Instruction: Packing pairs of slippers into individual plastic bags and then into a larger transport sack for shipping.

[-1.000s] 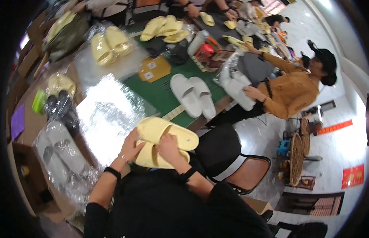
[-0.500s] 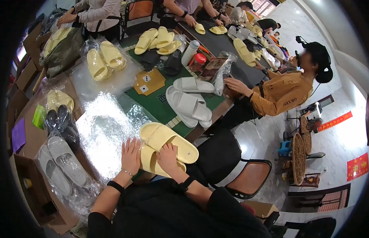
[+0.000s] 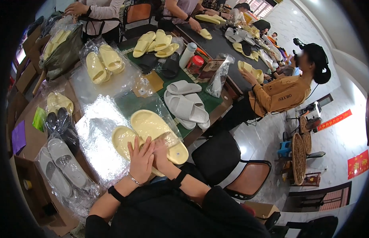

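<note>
A pair of pale yellow slide slippers [image 3: 151, 123] lies at the table's near edge, largely inside a clear plastic bag [image 3: 168, 119]. My left hand [image 3: 141, 159] rests flat on the left slipper and the film, fingers stretched out. Right beside it, my right hand [image 3: 162, 155] grips the slippers near their straps; its fingertips are partly hidden by film and the left hand. A shiny stack of clear bags [image 3: 99, 133] lies left of the slippers. Beyond them, grey slippers [image 3: 187, 105] are piled on the green mat [image 3: 212, 101].
Bagged grey slippers [image 3: 67, 162] and bagged yellow slippers [image 3: 105, 63] lie leftward. A white bottle [image 3: 187, 54] and red-lidded jar [image 3: 196, 62] stand farther back. An empty chair [image 3: 248, 178] is at my right. A person in orange [image 3: 277, 93] holds yellow slippers across the table.
The yellow slippers have slid left into the clear bag. My left hand has moved right, onto the slipper beside my right hand. The person in orange has lifted yellow slippers.
</note>
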A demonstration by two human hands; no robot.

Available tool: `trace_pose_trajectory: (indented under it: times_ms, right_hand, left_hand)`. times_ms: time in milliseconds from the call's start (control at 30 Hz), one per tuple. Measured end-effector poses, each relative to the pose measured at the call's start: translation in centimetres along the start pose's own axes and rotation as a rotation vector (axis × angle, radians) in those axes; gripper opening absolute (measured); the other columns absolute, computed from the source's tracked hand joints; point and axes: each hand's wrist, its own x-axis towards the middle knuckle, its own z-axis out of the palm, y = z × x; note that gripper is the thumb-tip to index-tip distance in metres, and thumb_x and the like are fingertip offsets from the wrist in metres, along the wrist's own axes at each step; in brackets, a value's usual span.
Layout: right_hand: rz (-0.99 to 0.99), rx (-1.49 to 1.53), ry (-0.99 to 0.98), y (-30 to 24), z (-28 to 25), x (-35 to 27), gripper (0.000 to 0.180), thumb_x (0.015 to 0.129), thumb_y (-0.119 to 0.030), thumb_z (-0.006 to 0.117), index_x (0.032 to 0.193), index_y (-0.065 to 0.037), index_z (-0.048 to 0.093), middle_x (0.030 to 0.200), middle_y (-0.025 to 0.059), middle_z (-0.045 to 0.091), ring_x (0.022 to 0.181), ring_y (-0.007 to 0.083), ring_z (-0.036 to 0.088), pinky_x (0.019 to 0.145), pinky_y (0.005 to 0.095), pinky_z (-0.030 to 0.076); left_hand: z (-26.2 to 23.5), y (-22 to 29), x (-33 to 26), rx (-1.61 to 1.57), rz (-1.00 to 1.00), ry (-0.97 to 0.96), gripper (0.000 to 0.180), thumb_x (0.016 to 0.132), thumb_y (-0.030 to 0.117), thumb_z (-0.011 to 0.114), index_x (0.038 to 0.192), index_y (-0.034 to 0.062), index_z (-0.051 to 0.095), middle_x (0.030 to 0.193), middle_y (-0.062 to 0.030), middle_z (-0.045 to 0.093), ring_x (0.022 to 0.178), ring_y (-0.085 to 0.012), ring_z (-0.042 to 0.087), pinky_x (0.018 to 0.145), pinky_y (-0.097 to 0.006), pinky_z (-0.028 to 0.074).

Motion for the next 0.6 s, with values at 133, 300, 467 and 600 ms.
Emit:
trace_pose_trajectory:
  times_ms: [133, 300, 467, 600]
  right_hand:
    - [-0.218, -0.205, -0.112, -3.9, 0.1, 3.9, 0.026, 0.078, -0.016, 0.053, 0.099, 0.000, 0.054, 0.104, 0.0229, 0.050, 0.098, 0.0406, 0.045, 0.087, 0.0472, 0.034]
    - [-0.448, -0.386, -0.248, -7.1, -1.4, 6.9, 0.028, 0.080, -0.016, 0.052, 0.103, 0.000, 0.054, 0.106, 0.0236, 0.048, 0.098, 0.0416, 0.045, 0.089, 0.0470, 0.034]
    - [-0.380, -0.356, -0.212, -6.8, 2.3, 9.6, 0.030, 0.080, -0.015, 0.052, 0.105, 0.001, 0.052, 0.108, 0.0237, 0.047, 0.099, 0.0420, 0.044, 0.090, 0.0466, 0.033]
    - [-0.368, -0.247, -0.289, -5.5, 2.5, 8.3, 0.031, 0.080, -0.015, 0.052, 0.107, 0.001, 0.051, 0.110, 0.0239, 0.046, 0.101, 0.0423, 0.043, 0.091, 0.0463, 0.033]
  left_hand:
    - [-0.6, 1.4, 0.9, 0.012, 0.035, 0.041, 0.043, 0.090, 0.017, 0.031, 0.130, 0.0030, 0.036, 0.137, -0.0120, 0.031, 0.130, -0.0400, 0.012, 0.104, -0.052, 0.000]
    - [-2.0, 3.4, 0.6, -0.194, 0.067, 0.057, 0.041, 0.089, 0.018, 0.034, 0.127, 0.0023, 0.040, 0.135, -0.0136, 0.034, 0.128, -0.0421, 0.015, 0.103, -0.055, 0.003]
    - [-2.9, 6.2, -0.7, -0.345, 0.155, -0.098, 0.042, 0.091, 0.021, 0.032, 0.129, 0.0024, 0.038, 0.138, -0.0138, 0.029, 0.130, -0.0410, 0.012, 0.104, -0.052, 0.001]
    - [-3.1, 5.7, -0.7, -0.402, 0.157, -0.049, 0.043, 0.092, 0.023, 0.032, 0.130, 0.0041, 0.036, 0.139, -0.0112, 0.028, 0.131, -0.0397, 0.008, 0.104, -0.051, 0.000]
